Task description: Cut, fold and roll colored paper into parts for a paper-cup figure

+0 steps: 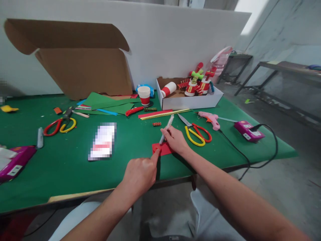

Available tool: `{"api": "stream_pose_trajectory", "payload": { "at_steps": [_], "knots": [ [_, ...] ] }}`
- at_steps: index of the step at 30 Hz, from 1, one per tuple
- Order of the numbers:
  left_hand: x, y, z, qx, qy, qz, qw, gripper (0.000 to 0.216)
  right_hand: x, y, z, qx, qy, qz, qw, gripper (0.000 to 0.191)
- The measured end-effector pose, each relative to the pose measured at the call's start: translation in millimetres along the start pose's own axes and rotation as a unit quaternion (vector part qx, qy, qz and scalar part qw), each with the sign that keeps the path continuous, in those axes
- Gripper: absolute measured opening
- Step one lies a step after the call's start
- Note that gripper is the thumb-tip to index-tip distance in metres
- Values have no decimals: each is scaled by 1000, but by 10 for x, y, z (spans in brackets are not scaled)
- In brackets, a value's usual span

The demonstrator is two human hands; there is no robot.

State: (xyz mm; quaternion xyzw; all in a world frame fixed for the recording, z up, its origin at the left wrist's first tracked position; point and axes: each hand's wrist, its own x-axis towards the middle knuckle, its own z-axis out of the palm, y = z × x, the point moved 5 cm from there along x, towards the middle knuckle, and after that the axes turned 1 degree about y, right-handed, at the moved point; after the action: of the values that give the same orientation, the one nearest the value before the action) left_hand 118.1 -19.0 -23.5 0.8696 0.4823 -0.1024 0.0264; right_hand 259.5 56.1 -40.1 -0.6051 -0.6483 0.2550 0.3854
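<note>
My right hand (175,139) is closed around a pale pen (168,125), its tip down at a piece of red paper (167,148) on the green table. My left hand (141,172) has its index finger stretched out and the other fingers curled. That fingertip presses a small round red piece (156,147) against the left end of the paper. Just beyond lies a short red and yellow folded paper spring (157,124). Right of the pen rest scissors (195,130) with one yellow and one red handle.
Paper strips (164,114), a red-handled cutter (134,110) and a paper cup (144,96) lie farther back. A white box (189,102) holds paper-cup figures. At right are a pink glue gun (210,118) and its cord; at left, a phone (103,140) and more scissors (60,125).
</note>
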Motion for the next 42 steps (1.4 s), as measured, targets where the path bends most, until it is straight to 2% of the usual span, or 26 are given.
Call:
{"api": "stream_pose_trajectory", "payload": {
  "at_steps": [19,42],
  "knots": [
    [-4,4,-2,7,10,3,1000,58,-87,-2,-39,-16,38,-8,999,27],
    [-3,9,-2,9,5,3,1000,59,-175,30,-44,21,48,19,998,27]
  ]
}}
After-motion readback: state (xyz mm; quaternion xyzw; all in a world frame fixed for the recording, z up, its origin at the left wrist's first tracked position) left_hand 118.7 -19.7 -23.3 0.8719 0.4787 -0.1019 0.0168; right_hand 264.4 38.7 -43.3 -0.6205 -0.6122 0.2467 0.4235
